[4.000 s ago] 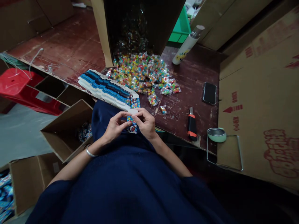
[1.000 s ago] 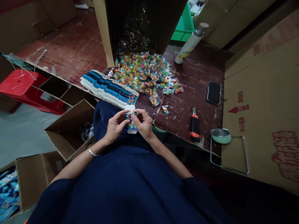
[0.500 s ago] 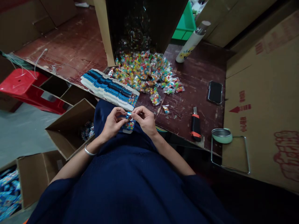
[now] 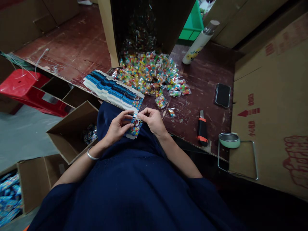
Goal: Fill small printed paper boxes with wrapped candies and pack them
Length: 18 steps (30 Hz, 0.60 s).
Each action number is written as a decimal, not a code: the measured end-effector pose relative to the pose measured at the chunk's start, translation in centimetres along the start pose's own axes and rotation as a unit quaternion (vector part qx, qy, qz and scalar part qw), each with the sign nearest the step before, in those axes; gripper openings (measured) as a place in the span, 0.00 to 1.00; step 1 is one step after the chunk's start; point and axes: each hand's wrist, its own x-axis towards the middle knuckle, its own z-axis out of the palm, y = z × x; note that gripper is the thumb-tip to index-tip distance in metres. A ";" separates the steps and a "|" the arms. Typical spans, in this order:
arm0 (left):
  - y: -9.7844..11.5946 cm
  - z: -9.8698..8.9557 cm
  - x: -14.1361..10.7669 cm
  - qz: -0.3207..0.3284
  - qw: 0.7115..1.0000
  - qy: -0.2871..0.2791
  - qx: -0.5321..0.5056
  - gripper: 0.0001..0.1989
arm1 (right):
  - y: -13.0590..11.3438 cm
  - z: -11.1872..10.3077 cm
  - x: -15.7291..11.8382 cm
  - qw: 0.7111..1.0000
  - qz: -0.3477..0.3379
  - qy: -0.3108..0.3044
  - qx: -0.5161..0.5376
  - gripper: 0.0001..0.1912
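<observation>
My left hand [image 4: 117, 125] and my right hand [image 4: 152, 120] both pinch a small printed blue-and-white carton [image 4: 135, 127] over my lap, at the table's near edge. Its top flap lies between my fingertips. Just beyond my hands a fanned row of flat blue cartons [image 4: 113, 90] lies on the dark red table [image 4: 79, 48]. Behind that row a heap of small clear packets of coloured candy [image 4: 151, 73] spills out of a tipped dark cardboard box [image 4: 144, 22]. Two loose packets [image 4: 171, 112] lie nearer me.
An orange-black utility knife [image 4: 202, 130], a black phone [image 4: 222, 95], a white bottle [image 4: 199, 42] and a green tape roll on a wire holder [image 4: 229, 140] sit on the right. A large cardboard box [image 4: 271, 106] stands far right. Open cardboard boxes [image 4: 72, 128] and a red stool [image 4: 26, 91] are left.
The small carton has tilted and shifted slightly right in my hands. Its white top flap, upright a second ago, is now folded down under my fingertips.
</observation>
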 end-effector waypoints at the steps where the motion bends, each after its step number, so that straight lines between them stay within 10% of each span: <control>1: 0.1 0.0 0.0 -0.006 1.000 0.001 -0.002 0.27 | 0.0 0.0 -0.2 1.000 -0.017 -0.001 -0.019 0.21; 7: -0.2 0.7 -0.3 -0.038 0.999 0.010 -0.022 0.20 | -0.6 -0.4 -1.6 0.982 -0.140 -0.044 -0.119 0.22; 11: -1.1 0.1 0.0 -0.107 0.993 -0.040 -0.032 0.19 | -0.9 -5.0 -1.0 0.944 -0.163 0.022 -0.285 0.13; 14: -1.0 -1.9 0.6 -0.140 0.979 -0.145 0.030 0.20 | -0.8 -10.6 0.3 0.849 -0.071 0.217 -0.476 0.10; 18: 0.5 -5.5 1.3 -0.095 0.936 -0.286 0.182 0.27 | 0.4 -14.9 1.4 0.804 0.040 0.154 -0.573 0.16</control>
